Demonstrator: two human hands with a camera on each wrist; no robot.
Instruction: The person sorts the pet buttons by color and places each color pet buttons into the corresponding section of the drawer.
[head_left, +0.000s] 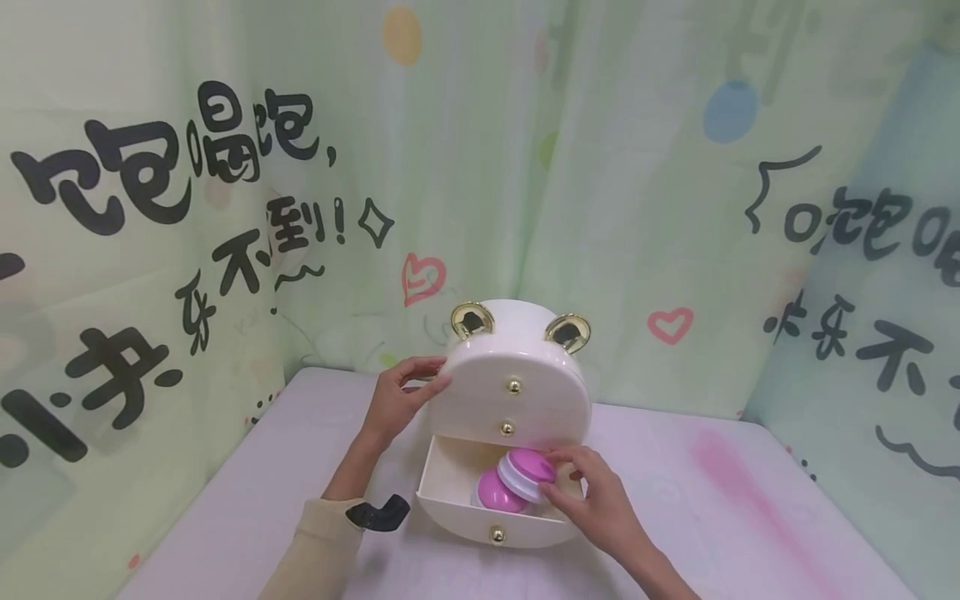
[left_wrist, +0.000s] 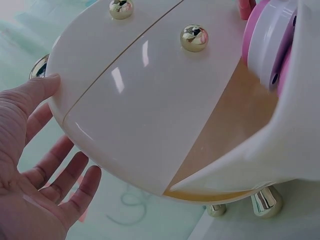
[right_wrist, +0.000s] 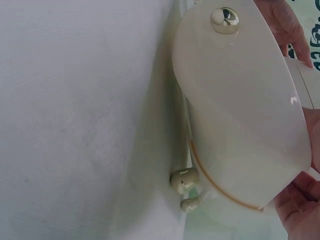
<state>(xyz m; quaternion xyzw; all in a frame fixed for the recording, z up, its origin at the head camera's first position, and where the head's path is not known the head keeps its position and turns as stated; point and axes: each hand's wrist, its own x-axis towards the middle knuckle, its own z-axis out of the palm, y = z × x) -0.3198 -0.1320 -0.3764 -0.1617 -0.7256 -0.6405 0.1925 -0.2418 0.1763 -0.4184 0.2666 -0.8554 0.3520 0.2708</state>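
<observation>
A white rounded box (head_left: 480, 392) with gold ears and gold knobs stands on the table, its bottom drawer (head_left: 457, 508) pulled out. My right hand (head_left: 600, 504) pinches a round, thick pink-and-white disc (head_left: 527, 473) over that drawer. Beneath it, a second pink-and-white round piece (head_left: 498, 493) lies inside. My left hand (head_left: 401, 396) rests at the box's left side; in the left wrist view its thumb (left_wrist: 42, 89) touches the edge, with the other fingers spread. In the right wrist view the drawer front (right_wrist: 245, 70) hides the disc.
The pale table (head_left: 675, 500) extends on both sides of the box, with a pink streak on its right. Behind it hangs a light green curtain (head_left: 622, 250) with printed characters and hearts. Small gold feet (left_wrist: 266, 202) lift the box.
</observation>
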